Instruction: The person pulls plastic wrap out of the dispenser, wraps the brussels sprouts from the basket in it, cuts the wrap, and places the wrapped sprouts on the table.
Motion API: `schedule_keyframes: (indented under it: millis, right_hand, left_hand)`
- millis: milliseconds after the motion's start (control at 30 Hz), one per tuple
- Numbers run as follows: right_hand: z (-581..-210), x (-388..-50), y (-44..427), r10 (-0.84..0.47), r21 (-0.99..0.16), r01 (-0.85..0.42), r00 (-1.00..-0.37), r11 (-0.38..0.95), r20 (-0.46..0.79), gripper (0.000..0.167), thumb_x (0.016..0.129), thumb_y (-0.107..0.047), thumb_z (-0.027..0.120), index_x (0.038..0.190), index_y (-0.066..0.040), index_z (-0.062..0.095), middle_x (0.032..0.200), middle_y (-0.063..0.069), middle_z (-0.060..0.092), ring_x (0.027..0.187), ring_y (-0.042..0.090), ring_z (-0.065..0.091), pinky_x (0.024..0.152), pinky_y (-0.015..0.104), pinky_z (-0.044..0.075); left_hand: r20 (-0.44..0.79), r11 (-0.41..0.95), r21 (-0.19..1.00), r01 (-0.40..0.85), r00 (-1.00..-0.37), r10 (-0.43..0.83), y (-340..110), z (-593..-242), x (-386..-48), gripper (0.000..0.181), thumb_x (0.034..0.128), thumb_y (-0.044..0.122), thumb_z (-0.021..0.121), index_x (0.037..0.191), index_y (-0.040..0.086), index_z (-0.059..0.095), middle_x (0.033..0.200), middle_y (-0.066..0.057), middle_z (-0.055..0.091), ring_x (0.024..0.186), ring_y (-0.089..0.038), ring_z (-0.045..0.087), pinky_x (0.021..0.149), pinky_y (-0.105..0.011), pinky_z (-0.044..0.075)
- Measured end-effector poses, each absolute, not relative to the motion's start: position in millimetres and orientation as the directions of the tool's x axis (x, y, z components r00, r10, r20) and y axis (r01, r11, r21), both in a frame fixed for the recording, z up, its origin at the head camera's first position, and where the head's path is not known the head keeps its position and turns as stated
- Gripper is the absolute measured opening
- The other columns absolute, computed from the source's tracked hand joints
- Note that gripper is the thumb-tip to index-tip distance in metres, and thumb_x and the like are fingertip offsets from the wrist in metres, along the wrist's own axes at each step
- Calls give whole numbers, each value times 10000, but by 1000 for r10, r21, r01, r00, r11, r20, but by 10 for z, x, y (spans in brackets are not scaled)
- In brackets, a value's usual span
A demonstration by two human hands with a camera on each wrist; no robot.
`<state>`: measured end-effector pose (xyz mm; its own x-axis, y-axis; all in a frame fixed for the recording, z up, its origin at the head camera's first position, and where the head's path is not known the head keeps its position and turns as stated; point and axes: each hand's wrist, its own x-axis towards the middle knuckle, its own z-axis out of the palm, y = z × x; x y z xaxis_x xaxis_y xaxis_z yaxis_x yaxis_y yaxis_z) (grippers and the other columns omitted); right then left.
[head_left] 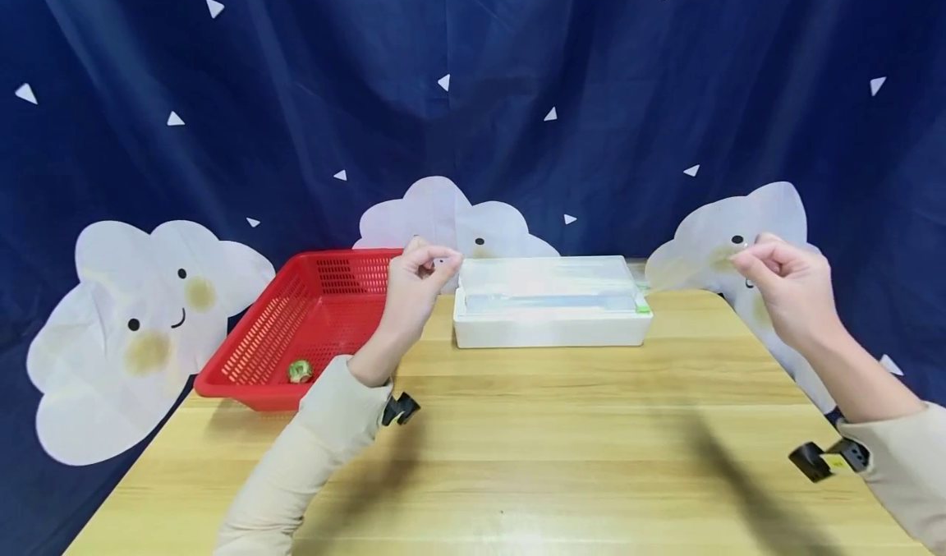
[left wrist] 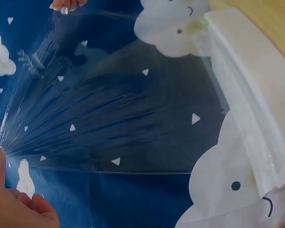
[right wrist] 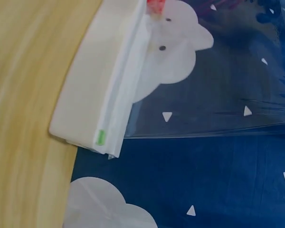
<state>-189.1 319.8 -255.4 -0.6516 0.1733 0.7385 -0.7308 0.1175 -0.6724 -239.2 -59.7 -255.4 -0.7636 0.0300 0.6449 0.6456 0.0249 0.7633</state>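
Pinched between my left thumb and fingers is one corner of a clear sheet of cling film (left wrist: 109,104), and that left hand (head_left: 417,289) is raised over the table. My right hand (head_left: 794,289), up at the far right, pinches the other corner; in the left wrist view the right hand (left wrist: 68,4) shows at the top. Creases fan out from the left hand across the film. Its other end runs to a white cling film dispenser (head_left: 550,330) with a see-through lid (head_left: 547,275) and a green tab (head_left: 642,304). In the head view the film hardly shows.
Left of the dispenser stands a red plastic basket (head_left: 259,396) with a small green vegetable (head_left: 299,371) inside. All rest on a wooden table (head_left: 532,441). Behind the table hangs a dark blue curtain (head_left: 502,153) with white cloud shapes.
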Motion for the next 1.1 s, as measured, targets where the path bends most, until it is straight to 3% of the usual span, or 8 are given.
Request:
schedule_keyframes:
  millis: [133, 367, 633, 667, 867, 1100]
  right_hand:
    - [-2628, -1768, 3239, 83, -639, -763, -634, 96, 769, 259, 794, 188, 542, 728, -20, 681, 572, -38, 366, 493, 75, 294, 418, 210, 145]
    - [-2720, -1616, 3258, 8, -623, -779, -624, 77, 781, 176, 802, 161, 560, 759, 34, 674, 609, -29, 423, 570, 78, 340, 484, 218, 180]
    - [-3018, -1346, 3340, -137, -626, -763, -645, 158, 752, 159, 782, 138, 594, 784, -3, 669, 666, -60, 492, 600, 46, 382, 463, 213, 210]
    - [-3065, -1324, 3356, -175, -629, -769, -639, 115, 749, 141, 782, 142, 590, 797, 21, 662, 682, -43, 492, 630, 69, 377, 484, 218, 213]
    - [-3329, -1157, 3403, -301, -627, -761, -644, 164, 703, 180, 802, 108, 579, 847, -46, 659, 786, -77, 587, 737, 37, 449, 566, 171, 321]
    - [-3687, -1033, 3383, -399, -622, -779, -596, 78, 697, 244, 750, 179, 572, 882, -14, 645, 704, -6, 468, 633, 64, 361, 480, 206, 262]
  left_hand:
    - [664, -11, 747, 665, -745, 62, -635, -2621, -2291, 85, 810, -61, 616, 848, -134, 637, 666, 42, 389, 670, -90, 346, 558, -168, 277]
    - [690, -11, 721, 693, -718, 91, -682, -2692, -2139, 55, 791, -85, 618, 809, -137, 617, 665, 53, 388, 660, -83, 357, 579, -178, 281]
    - [684, 45, 708, 705, -700, 204, -815, -2980, -1918, 37, 745, -96, 645, 770, -69, 646, 648, 0, 380, 675, -87, 381, 596, -242, 308]
    - [686, 51, 701, 711, -692, 224, -836, -3028, -1881, 42, 740, -95, 649, 768, -65, 649, 651, -9, 375, 680, -90, 382, 603, -247, 313]
    - [698, 94, 644, 759, -634, 332, -930, -3308, -1700, 33, 750, 3, 700, 757, -22, 680, 681, -13, 363, 723, -116, 389, 645, -265, 338]
    - [696, 154, 580, 800, -585, 416, -1002, -3603, -1560, 55, 736, 113, 725, 743, 62, 706, 705, -16, 327, 762, -125, 331, 655, -291, 301]
